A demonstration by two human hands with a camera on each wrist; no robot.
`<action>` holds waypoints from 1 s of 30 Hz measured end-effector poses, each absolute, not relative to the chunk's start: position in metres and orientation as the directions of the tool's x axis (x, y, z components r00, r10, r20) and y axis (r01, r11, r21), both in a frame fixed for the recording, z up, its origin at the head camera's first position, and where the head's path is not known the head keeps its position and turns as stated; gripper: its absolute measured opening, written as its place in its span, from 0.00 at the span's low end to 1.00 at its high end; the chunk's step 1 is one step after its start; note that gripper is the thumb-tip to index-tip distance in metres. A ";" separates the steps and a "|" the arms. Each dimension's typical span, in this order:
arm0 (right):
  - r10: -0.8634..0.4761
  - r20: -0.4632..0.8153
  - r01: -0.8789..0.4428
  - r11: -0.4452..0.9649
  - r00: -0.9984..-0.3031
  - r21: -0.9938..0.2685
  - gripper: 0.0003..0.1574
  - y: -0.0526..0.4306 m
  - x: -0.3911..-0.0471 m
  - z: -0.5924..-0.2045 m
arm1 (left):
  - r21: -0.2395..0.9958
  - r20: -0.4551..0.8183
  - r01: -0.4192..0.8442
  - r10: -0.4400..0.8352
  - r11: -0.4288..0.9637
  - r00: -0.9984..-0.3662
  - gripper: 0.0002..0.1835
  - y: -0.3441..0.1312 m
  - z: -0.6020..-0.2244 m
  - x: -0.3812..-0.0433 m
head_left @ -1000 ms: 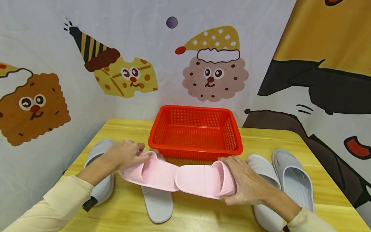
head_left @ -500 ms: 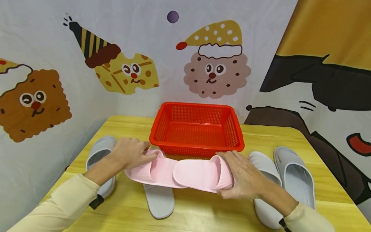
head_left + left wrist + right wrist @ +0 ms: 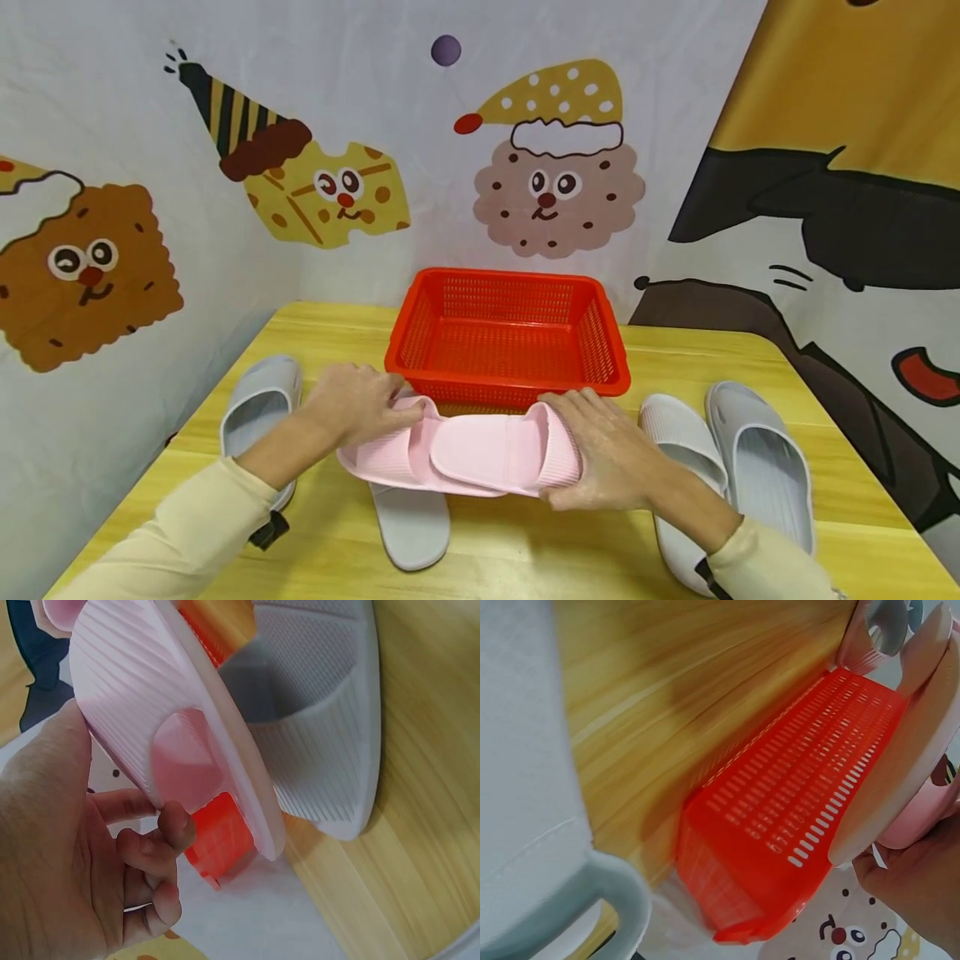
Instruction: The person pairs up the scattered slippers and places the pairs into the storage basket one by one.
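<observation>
My left hand (image 3: 352, 408) pinches the ribbed strap end of one pink slipper (image 3: 384, 458), its thumb along the strap. With my right hand (image 3: 600, 450) I grip the strap end of the matching pink slipper (image 3: 471, 448). The two face opposite ways, toes outward, and the right one's heel lies over the left one's sole. They are held above the table, in front of the red basket. In the left wrist view the ribbed pink strap (image 3: 124, 675) shows against thumb and fingers. The right wrist view shows the pale sole (image 3: 900, 765) above my right hand (image 3: 922, 885).
A red mesh basket (image 3: 502, 342) stands at the back of the wooden table (image 3: 525, 550). Under the pink slippers lies a light grey slipper (image 3: 412, 529). Another grey slipper (image 3: 258, 408) is at left; at right are a ribbed pale slipper (image 3: 678, 429) and a grey one (image 3: 772, 483).
My hands have come closer together. The pink slippers, earlier end to end at the heels, now overlap by a good part of their length; the left one moved right, the right one left.
</observation>
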State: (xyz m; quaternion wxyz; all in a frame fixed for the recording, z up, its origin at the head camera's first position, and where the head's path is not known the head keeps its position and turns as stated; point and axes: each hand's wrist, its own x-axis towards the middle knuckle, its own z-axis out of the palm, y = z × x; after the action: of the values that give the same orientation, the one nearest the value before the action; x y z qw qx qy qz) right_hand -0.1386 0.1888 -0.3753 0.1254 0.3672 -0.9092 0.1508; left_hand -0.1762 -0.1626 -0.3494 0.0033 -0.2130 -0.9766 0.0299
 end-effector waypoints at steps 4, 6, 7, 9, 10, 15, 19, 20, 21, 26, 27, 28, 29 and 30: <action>-0.629 0.330 -0.701 0.690 -0.704 -0.181 0.59 0.184 -0.139 -0.377 | -0.055 -0.009 0.425 0.425 0.903 -0.905 0.27 -0.158 -0.351 -0.174; -0.631 0.330 -0.703 0.688 -0.702 -0.181 0.59 0.182 -0.139 -0.378 | -0.052 -0.003 0.425 0.426 0.903 -0.905 0.27 -0.156 -0.351 -0.173; -0.633 0.331 -0.705 0.687 -0.700 -0.179 0.58 0.181 -0.139 -0.378 | -0.045 0.000 0.424 0.425 0.904 -0.905 0.27 -0.155 -0.351 -0.173; -0.636 0.333 -0.709 0.683 -0.696 -0.176 0.58 0.180 -0.140 -0.378 | -0.036 0.000 0.423 0.423 0.905 -0.906 0.27 -0.154 -0.351 -0.173; -0.637 0.334 -0.710 0.682 -0.695 -0.176 0.57 0.179 -0.140 -0.378 | -0.033 0.002 0.424 0.424 0.905 -0.905 0.27 -0.153 -0.351 -0.172; -0.642 0.328 -0.711 0.685 -0.693 -0.162 0.57 0.176 -0.140 -0.377 | -0.014 0.010 0.430 0.430 0.903 -0.903 0.29 -0.148 -0.352 -0.173; -0.645 0.319 -0.708 0.692 -0.695 -0.142 0.57 0.172 -0.140 -0.376 | 0.002 0.011 0.426 0.426 0.904 -0.904 0.29 -0.145 -0.353 -0.174; -0.645 0.316 -0.707 0.694 -0.696 -0.138 0.57 0.171 -0.140 -0.376 | 0.003 0.007 0.424 0.424 0.906 -0.906 0.29 -0.144 -0.353 -0.174; -0.647 0.314 -0.707 0.695 -0.695 -0.134 0.57 0.170 -0.140 -0.375 | 0.001 0.006 0.424 0.424 0.906 -0.906 0.28 -0.143 -0.353 -0.174; -0.655 0.312 -0.712 0.692 -0.688 -0.120 0.57 0.166 -0.140 -0.375 | -0.007 0.019 0.431 0.431 0.902 -0.902 0.29 -0.139 -0.353 -0.174; -0.656 0.313 -0.713 0.691 -0.687 -0.117 0.57 0.165 -0.140 -0.375 | -0.009 0.027 0.433 0.433 0.902 -0.901 0.29 -0.139 -0.353 -0.174; -0.656 0.312 -0.713 0.692 -0.687 -0.116 0.56 0.165 -0.140 -0.375 | -0.012 0.029 0.435 0.435 0.900 -0.900 0.29 -0.139 -0.353 -0.173; -0.656 0.310 -0.712 0.692 -0.688 -0.115 0.56 0.164 -0.140 -0.375 | -0.017 0.032 0.437 0.437 0.899 -0.899 0.28 -0.139 -0.354 -0.173; -0.656 0.309 -0.711 0.694 -0.689 -0.114 0.56 0.164 -0.140 -0.375 | -0.023 0.032 0.438 0.438 0.899 -0.898 0.28 -0.138 -0.354 -0.173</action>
State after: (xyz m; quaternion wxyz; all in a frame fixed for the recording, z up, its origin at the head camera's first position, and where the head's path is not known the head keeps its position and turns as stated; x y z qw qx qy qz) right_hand -0.1398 0.1638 -0.3749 0.1232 0.3747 -0.9119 0.1131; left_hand -0.1731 -0.1383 -0.3538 0.0180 -0.2249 -0.9742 0.0074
